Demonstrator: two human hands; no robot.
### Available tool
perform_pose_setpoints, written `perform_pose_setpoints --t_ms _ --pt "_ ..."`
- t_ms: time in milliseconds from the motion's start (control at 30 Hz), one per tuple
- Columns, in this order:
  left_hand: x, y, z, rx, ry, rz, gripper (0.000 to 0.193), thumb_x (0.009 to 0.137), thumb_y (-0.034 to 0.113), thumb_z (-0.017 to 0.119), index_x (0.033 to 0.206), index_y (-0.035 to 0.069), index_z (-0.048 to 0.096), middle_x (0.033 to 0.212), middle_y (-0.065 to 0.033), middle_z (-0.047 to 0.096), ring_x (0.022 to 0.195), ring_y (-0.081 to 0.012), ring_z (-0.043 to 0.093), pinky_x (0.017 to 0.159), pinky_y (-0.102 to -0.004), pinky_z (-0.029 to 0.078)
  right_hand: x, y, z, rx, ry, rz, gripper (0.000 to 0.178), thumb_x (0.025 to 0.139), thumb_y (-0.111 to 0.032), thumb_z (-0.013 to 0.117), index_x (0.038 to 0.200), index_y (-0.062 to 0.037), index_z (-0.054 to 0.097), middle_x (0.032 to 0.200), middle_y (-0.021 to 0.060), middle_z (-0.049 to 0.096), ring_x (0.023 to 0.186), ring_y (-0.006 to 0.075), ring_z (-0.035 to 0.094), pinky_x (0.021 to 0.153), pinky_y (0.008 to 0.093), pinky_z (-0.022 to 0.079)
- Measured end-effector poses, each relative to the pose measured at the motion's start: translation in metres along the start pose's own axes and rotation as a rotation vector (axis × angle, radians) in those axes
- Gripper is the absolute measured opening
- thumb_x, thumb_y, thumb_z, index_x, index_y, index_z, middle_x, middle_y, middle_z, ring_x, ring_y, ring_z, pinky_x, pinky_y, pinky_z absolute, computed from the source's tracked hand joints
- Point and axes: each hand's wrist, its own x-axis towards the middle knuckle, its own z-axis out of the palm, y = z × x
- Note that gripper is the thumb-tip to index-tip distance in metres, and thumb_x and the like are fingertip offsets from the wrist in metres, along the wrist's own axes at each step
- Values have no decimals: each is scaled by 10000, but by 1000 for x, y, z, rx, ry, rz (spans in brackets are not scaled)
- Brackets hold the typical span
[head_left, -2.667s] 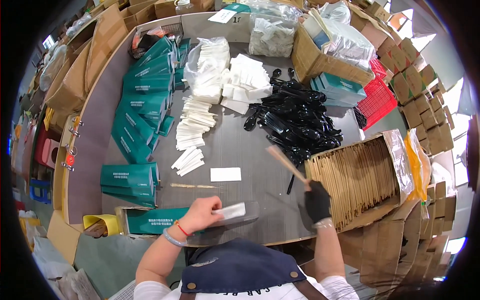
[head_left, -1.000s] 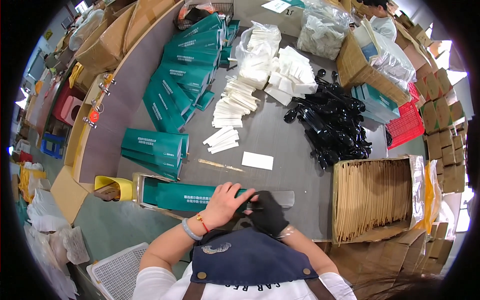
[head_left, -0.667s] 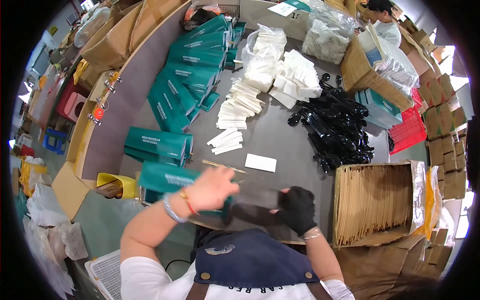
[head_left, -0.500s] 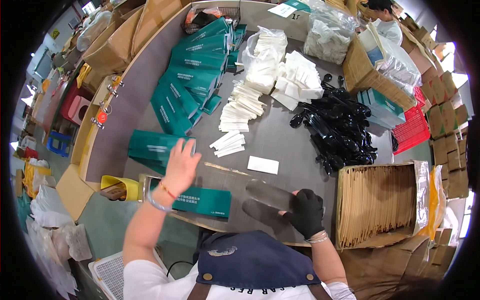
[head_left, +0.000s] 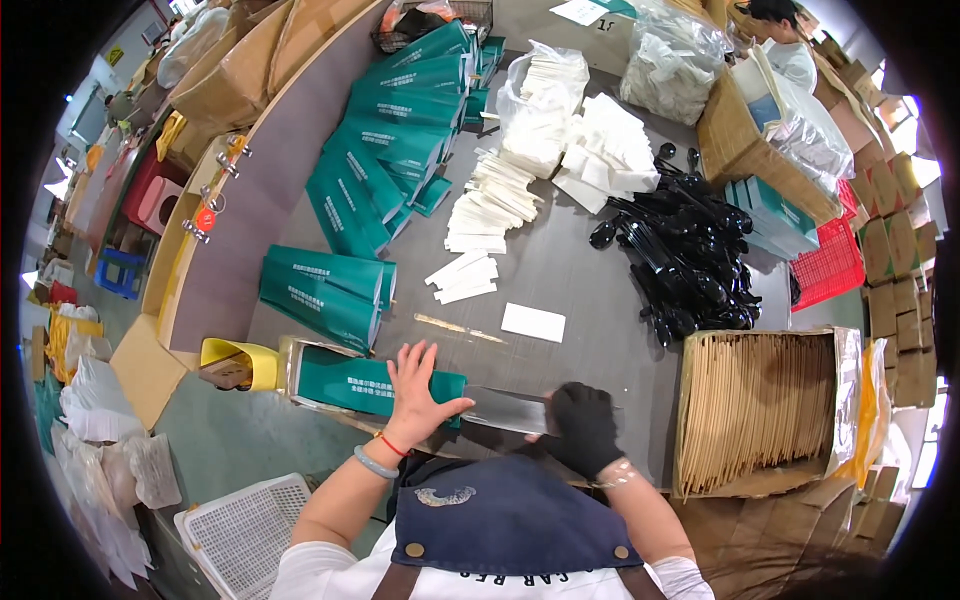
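Observation:
My left hand (head_left: 418, 388), bare with a red string and a bracelet at the wrist, lies flat with fingers spread on a green packet (head_left: 372, 381) at the table's near edge. A clear plastic sleeve (head_left: 503, 409) sticks out of the packet's right end. My right hand (head_left: 584, 428), in a black glove, grips the sleeve's right end. A thin wooden stick (head_left: 460, 328) and a small white paper slip (head_left: 533, 322) lie on the grey table (head_left: 560, 270) just beyond.
Green packets (head_left: 395, 140) are stacked at left. White paper sleeves (head_left: 500, 195) and black plastic spoons (head_left: 685, 260) are piled mid-table. An open carton of brown sticks (head_left: 760, 405) stands at right, a red basket (head_left: 830, 270) behind it. Another person (head_left: 785, 40) stands at far right.
My left hand swung out to the left, then came back down flat on the green packet. My gloved right hand stayed on the clear sleeve's end near the table edge.

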Motion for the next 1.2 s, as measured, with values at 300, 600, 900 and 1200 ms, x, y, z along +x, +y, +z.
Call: perform_pose_setpoints --t_ms 300,600,900,1200 --pt "85 -2 3 36 102 241 483 729 267 774 1129 47 615 1182 -153 548 1131 -356 479 966 -459 377 23 10 15 236 346 33 614 634 -260 846 1164 -90 588 1147 135 613 1055 327 582 919 416 454" --pt "134 -9 11 290 183 411 75 783 107 674 795 85 603 827 -73 560 840 -302 540 712 -432 421 -199 229 -24 -101 832 1053 340 857 -147 674 1137 32 602 1138 159 617 1017 314 587 893 384 473" --pt "131 62 52 131 -7 566 282 720 129 745 953 105 589 1044 -60 551 999 -278 514 815 -397 435 -227 263 0 -81 730 1097 299 900 -131 589 1128 61 569 1063 218 618 989 371 592 872 404 463" --pt "135 52 46 43 -179 438 271 748 122 733 982 93 601 966 -96 600 927 -321 568 787 -426 456 -165 197 -40 215 1118 1158 356 960 -179 514 1203 81 541 1051 151 627 924 217 600 819 318 480"
